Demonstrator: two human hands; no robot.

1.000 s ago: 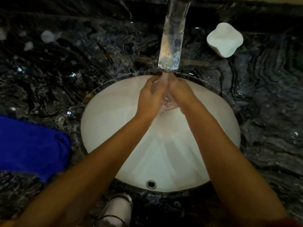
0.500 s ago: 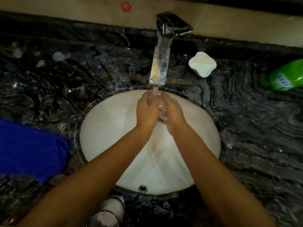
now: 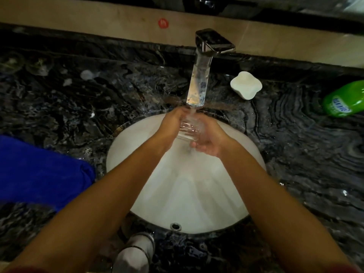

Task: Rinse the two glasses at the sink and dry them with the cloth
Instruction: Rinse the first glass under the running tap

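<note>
A clear ribbed glass (image 3: 188,128) is held under the running stream from the chrome faucet (image 3: 199,83), over the white sink basin (image 3: 189,186). My left hand (image 3: 171,126) grips its left side and my right hand (image 3: 208,137) cups its right side and bottom. Water (image 3: 193,111) pours into and over the glass. A second glass (image 3: 134,253) stands on the counter at the near edge, between my forearms. The blue cloth (image 3: 39,172) lies on the dark marble counter (image 3: 78,107) to the left of the basin.
A white soap bar (image 3: 246,88) sits right of the faucet. A green bottle (image 3: 343,102) lies on its side at the far right. The counter is wet around the basin. A beige wall strip (image 3: 98,22) runs behind it.
The view has tilted up, showing more wall and the green bottle. My right hand has turned palm up under the glass, and the glass shows more plainly between my hands.
</note>
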